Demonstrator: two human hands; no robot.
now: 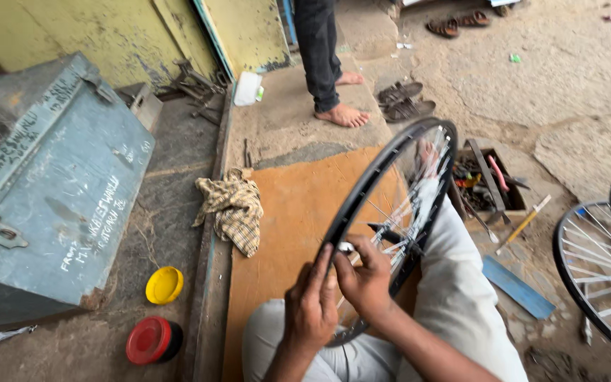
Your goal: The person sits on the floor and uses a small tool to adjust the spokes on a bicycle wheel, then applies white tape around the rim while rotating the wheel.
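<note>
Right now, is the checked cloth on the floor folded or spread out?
Neither: the checked cloth lies crumpled in a loose heap beside the orange board, with uneven creases and no flat layers.

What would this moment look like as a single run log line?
left hand: on wheel rim | right hand: at spokes | nearby: checked cloth, toolbox

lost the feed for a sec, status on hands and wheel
Left hand and right hand both pinching at the wheel rim. Rim upright across the lap. Nothing blocking.
</note>
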